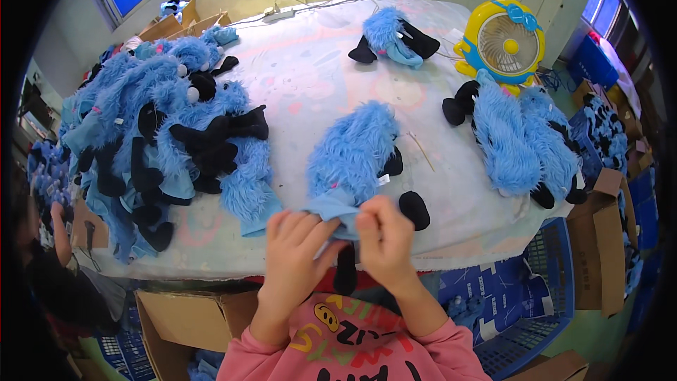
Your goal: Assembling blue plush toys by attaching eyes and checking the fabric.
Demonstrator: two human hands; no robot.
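Note:
A shaggy blue plush toy skin (352, 148) with black legs lies before me at the table's near edge. Its smooth light-blue fabric end (331, 206) is gripped between my two hands. My left hand (300, 247) has its fingers bent over the cloth. Thumb and fingers of my right hand (384, 240) pinch the same cloth a little to the right. One black leg (345, 268) hangs over the edge between my wrists, and another black foot (414, 210) rests right of my right hand. A white tag (383, 180) sticks out at the toy's side.
To the left lies a big heap of similar blue plush skins (155, 92). Two more plush pieces (504, 141) lie at the right, another (384, 32) at the back. A yellow fan (504, 42) stands at the back right. Cardboard boxes (183, 317) and a blue basket (557, 296) flank me below.

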